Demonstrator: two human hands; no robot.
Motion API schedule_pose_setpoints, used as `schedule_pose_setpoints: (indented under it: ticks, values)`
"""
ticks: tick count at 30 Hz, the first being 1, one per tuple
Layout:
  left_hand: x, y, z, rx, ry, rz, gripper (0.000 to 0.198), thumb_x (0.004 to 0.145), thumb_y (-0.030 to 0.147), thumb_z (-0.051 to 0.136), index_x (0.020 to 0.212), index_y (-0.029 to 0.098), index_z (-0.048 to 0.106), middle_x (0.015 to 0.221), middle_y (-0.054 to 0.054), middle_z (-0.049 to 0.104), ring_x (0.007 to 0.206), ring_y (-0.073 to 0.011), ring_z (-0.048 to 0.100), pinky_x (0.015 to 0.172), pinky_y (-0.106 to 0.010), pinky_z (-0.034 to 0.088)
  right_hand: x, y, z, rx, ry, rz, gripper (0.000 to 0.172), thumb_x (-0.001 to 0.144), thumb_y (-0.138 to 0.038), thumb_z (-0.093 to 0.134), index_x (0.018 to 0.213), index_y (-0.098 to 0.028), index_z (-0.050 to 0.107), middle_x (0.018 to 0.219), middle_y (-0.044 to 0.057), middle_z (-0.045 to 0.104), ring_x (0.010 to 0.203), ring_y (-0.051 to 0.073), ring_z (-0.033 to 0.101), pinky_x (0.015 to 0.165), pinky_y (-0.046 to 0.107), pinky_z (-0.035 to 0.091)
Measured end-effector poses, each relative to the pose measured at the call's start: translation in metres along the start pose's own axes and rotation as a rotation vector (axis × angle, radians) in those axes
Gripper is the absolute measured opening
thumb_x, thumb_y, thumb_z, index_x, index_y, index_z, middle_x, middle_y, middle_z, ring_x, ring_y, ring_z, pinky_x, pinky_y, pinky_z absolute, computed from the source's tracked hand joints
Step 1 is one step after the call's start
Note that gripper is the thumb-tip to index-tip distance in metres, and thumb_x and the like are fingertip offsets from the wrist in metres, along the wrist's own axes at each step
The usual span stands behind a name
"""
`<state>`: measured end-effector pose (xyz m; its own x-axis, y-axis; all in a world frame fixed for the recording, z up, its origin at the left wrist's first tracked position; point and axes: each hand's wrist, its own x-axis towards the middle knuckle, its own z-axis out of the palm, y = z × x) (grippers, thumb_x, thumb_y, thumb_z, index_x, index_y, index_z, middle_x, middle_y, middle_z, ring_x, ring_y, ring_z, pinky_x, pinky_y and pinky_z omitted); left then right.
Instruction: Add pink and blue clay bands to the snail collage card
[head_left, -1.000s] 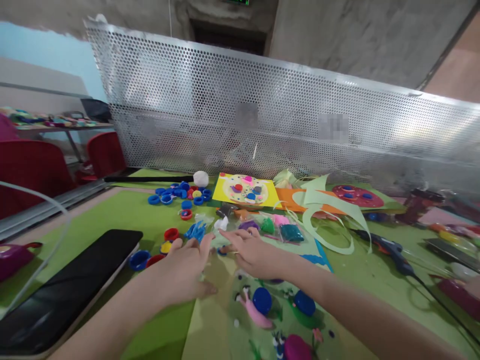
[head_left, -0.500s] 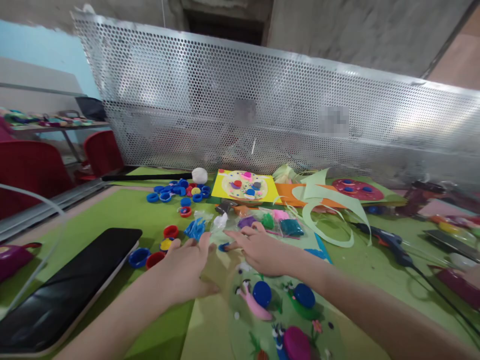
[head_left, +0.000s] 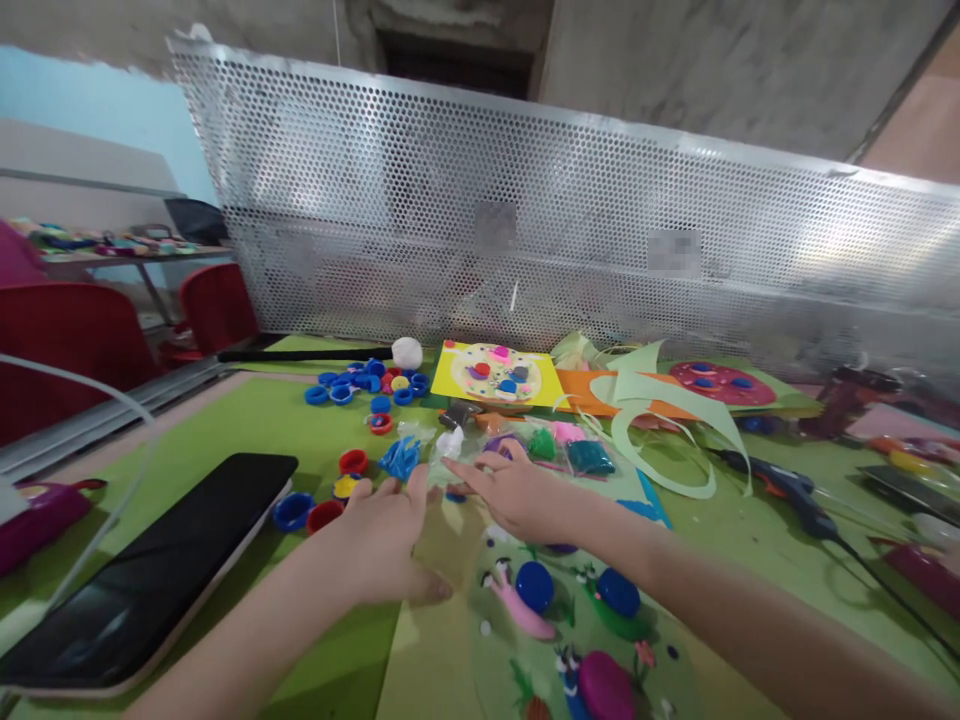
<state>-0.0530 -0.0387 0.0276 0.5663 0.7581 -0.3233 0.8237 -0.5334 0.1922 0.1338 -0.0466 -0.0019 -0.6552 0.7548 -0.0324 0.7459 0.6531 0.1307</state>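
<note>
My left hand (head_left: 386, 540) lies low over the pale green sheet (head_left: 420, 650), fingers spread and thumb apart, with nothing in its grasp. My right hand (head_left: 517, 497) reaches in from the right, its index finger stretched out onto a small blue piece (head_left: 454, 496), probably modelling clay, mostly covered by the fingertips. Below the right wrist, a round craft picture carries clay snails with bottle-cap shells: a pink snail (head_left: 521, 605), a green snail (head_left: 619, 600) and a blue snail with a magenta shell (head_left: 606, 685). A lump of blue clay (head_left: 401, 458) sits just beyond my left fingertips.
Several bottle caps (head_left: 352, 462) lie left of my hands, beside a black phone (head_left: 172, 560). Bagged clay (head_left: 589, 457) lies beyond my right hand. Paper strips (head_left: 701, 480) and a glue gun (head_left: 780, 485) are at right. A perforated metal panel (head_left: 450, 200) stands behind.
The view has shifted slightly, so everything appears a little further right. My right fingertips now cover more of the small blue piece; both hands otherwise keep nearly the same pose.
</note>
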Motion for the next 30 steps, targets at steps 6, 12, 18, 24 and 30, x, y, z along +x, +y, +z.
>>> schedule_pose_setpoints:
  ticks: [6, 12, 18, 24, 30]
  values:
    - [-0.003, 0.005, -0.002, 0.027, 0.008, 0.008, 0.088, 0.057, 0.052, 0.061, 0.129, 0.007, 0.038, 0.12, -0.02, 0.057, 0.11, -0.0382, 0.047, 0.091, -0.053, 0.034, -0.011, 0.006, -0.004, 0.093, 0.019, 0.032, 0.059, 0.083, -0.006, 0.037, 0.14, -0.005, 0.024, 0.102, 0.019, 0.063, 0.098, 0.027, 0.05, 0.09, 0.047, 0.03]
    - [-0.002, 0.003, 0.001, 0.038, 0.029, 0.026, 0.082, 0.056, 0.051, 0.062, 0.127, 0.015, 0.043, 0.131, -0.017, 0.049, 0.115, -0.0393, 0.044, 0.093, -0.054, 0.034, -0.013, 0.011, -0.009, 0.523, 0.168, 0.092, 0.06, 0.085, -0.006, 0.034, 0.142, -0.019, 0.02, 0.112, 0.004, 0.063, 0.12, 0.023, 0.036, 0.101, 0.045, 0.02]
    - [-0.004, 0.004, 0.0, 0.033, 0.013, 0.011, 0.089, 0.055, 0.052, 0.063, 0.132, 0.014, 0.036, 0.128, -0.016, 0.052, 0.115, -0.0382, 0.044, 0.094, -0.053, 0.034, -0.005, 0.006, -0.011, 0.866, 0.018, 0.269, 0.061, 0.083, -0.011, 0.042, 0.141, -0.019, 0.023, 0.122, 0.005, 0.059, 0.125, 0.024, 0.035, 0.105, 0.048, 0.013]
    - [-0.004, 0.004, 0.0, 0.044, 0.029, 0.017, 0.085, 0.055, 0.052, 0.063, 0.128, 0.015, 0.04, 0.123, -0.016, 0.056, 0.113, -0.0378, 0.046, 0.093, -0.054, 0.034, -0.003, 0.015, -0.001, 1.043, -0.015, 0.456, 0.06, 0.081, -0.013, 0.043, 0.138, -0.016, 0.023, 0.11, 0.005, 0.067, 0.063, 0.014, 0.055, 0.063, 0.03, 0.044]
    - [-0.004, 0.002, -0.001, 0.025, 0.019, 0.042, 0.086, 0.059, 0.056, 0.057, 0.13, 0.011, 0.04, 0.131, -0.019, 0.049, 0.116, -0.0402, 0.042, 0.093, -0.055, 0.033, 0.004, 0.02, -0.012, 1.006, 0.088, 0.483, 0.052, 0.084, -0.015, 0.041, 0.134, -0.01, 0.029, 0.103, 0.008, 0.069, 0.067, 0.015, 0.055, 0.06, 0.028, 0.041]
